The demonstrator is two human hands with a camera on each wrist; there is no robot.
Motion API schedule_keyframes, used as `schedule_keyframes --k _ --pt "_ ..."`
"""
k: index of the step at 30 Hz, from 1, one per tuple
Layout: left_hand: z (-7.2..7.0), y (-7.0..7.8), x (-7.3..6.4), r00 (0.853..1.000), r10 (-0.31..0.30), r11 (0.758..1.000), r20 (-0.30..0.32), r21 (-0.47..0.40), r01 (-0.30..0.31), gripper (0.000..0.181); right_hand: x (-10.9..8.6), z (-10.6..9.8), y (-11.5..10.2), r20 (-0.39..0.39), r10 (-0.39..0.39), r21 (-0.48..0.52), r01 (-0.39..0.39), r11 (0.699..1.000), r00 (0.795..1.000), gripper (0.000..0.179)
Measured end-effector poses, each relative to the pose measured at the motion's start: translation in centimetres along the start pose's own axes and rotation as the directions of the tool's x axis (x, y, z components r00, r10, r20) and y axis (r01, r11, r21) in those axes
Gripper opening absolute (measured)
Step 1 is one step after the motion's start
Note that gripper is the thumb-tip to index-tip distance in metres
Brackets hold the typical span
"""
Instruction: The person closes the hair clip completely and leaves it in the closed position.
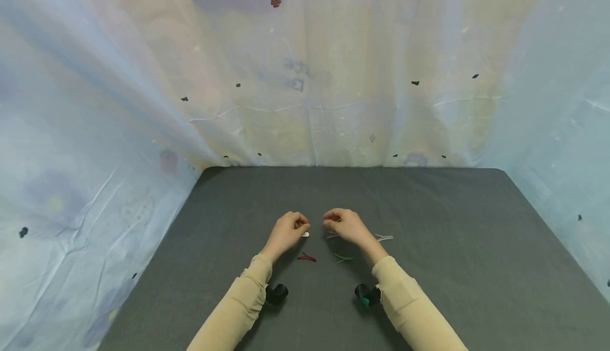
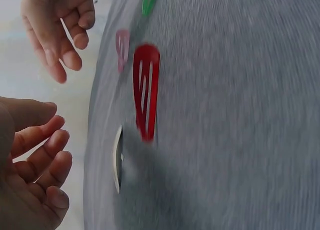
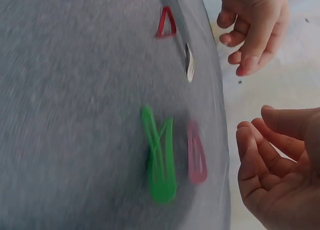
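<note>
Above the grey cloth, my left hand (image 1: 286,232) hovers with loosely curled fingers, thumb close to the index finger and nothing held. A white hair clip (image 2: 118,160) lies just below it, partly covered by that hand in the head view. Opposite, my right hand (image 1: 349,226) hangs in the air, its fingers bent and nothing in them. Under it is a pink hair clip (image 3: 197,157). Nearer to me lie a red hair clip (image 1: 306,257) on the left and a green hair clip (image 1: 344,258) on the right, both with their arms spread apart.
Another pale hair clip (image 1: 384,237) lies right of my right wrist. Black wrist cameras sit under my left sleeve (image 1: 238,303) and right sleeve (image 1: 410,298). The grey table (image 1: 452,224) ends at a patterned curtain (image 1: 333,75) behind and at both sides.
</note>
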State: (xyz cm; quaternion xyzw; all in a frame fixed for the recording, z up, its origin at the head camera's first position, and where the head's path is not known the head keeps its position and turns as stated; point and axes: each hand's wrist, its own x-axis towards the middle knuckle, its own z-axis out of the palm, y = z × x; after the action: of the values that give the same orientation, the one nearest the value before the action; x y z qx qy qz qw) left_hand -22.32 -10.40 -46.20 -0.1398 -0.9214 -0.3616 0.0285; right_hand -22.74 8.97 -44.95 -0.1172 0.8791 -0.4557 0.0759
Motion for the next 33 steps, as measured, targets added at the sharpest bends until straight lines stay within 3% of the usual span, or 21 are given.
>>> schedule_keyframes --k 9,18,26,33 --pt "1.6 0.9 0.3 0.985 0.058 0.998 0.163 0.003 -0.059 0.021 -0.5 -1.5 2.8 0.021 0.067 -0.089 -0.064 0.994 0.998 0.022" --pt "2.8 1.0 0.5 0.943 0.096 0.995 0.319 0.008 -0.104 0.029 -0.5 -1.1 3.8 0.039 0.062 -0.134 -0.057 0.989 0.997 0.012" --pt "3.2 1.4 1.0 0.935 0.080 0.995 0.346 0.028 -0.096 0.032 -0.5 -0.7 3.7 0.031 0.035 -0.198 -0.029 0.980 0.999 0.005" --pt "3.5 1.7 1.0 0.947 0.073 0.995 0.313 0.035 -0.089 0.019 -0.8 -0.8 3.6 0.040 0.019 -0.150 -0.013 0.989 0.999 0.007"
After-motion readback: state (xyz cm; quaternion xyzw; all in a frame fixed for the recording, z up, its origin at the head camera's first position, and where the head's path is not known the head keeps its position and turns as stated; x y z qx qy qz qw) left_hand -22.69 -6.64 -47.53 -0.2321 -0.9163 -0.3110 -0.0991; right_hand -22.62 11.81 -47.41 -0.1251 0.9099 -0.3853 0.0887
